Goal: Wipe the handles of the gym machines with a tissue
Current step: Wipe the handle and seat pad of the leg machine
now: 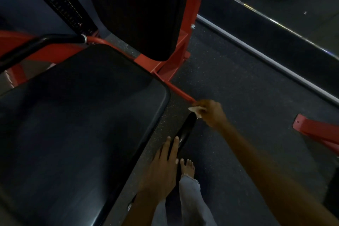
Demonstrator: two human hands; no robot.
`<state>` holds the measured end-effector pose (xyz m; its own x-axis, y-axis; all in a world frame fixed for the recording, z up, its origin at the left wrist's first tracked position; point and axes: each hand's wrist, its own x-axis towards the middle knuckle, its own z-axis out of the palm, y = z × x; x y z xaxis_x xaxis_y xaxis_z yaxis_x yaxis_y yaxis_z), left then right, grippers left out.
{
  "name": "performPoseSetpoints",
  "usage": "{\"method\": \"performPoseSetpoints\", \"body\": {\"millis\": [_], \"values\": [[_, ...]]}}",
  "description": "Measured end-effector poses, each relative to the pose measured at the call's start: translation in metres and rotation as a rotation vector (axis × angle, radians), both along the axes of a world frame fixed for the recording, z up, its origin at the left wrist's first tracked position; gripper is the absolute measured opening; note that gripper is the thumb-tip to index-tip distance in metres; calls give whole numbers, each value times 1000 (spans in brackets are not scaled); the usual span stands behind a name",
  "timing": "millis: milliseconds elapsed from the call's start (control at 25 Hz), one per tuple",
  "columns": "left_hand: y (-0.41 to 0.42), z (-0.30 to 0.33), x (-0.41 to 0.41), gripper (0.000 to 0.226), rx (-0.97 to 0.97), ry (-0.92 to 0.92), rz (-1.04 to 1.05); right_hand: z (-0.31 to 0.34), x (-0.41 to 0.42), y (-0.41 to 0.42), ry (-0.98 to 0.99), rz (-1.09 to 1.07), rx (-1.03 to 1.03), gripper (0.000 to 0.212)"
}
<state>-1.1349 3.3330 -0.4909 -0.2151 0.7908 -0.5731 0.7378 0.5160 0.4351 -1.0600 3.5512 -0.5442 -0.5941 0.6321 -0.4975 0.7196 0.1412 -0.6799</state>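
A black handle grip point(187, 130) runs along the right side of the machine's seat, joined at its far end to a thin red bar point(180, 92). My right hand point(212, 113) pinches a crumpled white tissue point(196, 109) against the far end of the grip, where it meets the red bar. My left hand point(165, 169) lies over the near end of the grip with fingers straight, touching it.
A wide black seat pad point(77, 124) fills the left. A black back pad point(143, 11) and red frame point(192, 24) rise behind it. Another black handle point(36, 44) is at upper left. Dark rubber floor, a red frame foot point(319, 130) at right, my bare foot point(188, 168) below.
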Motion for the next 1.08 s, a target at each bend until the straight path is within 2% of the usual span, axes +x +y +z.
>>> {"method": "performPoseSetpoints", "body": {"millis": [40, 120, 240, 320, 400, 560, 720, 840, 960, 1000, 1080], "values": [[-2, -2, 1, 64, 12, 3, -10, -12, 15, -5, -52, -138, 27, 16], [-3, -4, 1, 64, 11, -4, -5, -34, 29, -29, -66, -379, -44, 15], [-3, -8, 2, 67, -10, 48, -29, -40, 16, -72, 54, -785, -144, 13], [-3, -8, 3, 67, -21, 36, -12, -28, 7, -91, 156, -965, -166, 13], [-3, -9, 2, 65, 7, 17, 5, -13, 9, -116, 258, -992, -210, 10], [-2, -9, 4, 69, -3, 32, 28, 10, 32, -156, 372, -806, -246, 9], [-5, -13, 7, 87, 67, 84, 41, -18, 22, -95, 161, -1021, -159, 17], [-3, -12, 3, 75, 30, 63, 16, -33, 2, -67, 61, -964, -91, 19], [0, -8, 4, 70, 38, 86, 41, -14, -5, -81, 64, -930, -108, 20], [-2, -13, 7, 73, 22, 105, 49, -3, -1, -90, 83, -920, -133, 19], [-5, -17, 9, 95, 82, 169, 54, 17, 11, -108, 135, -873, -190, 17]]}}
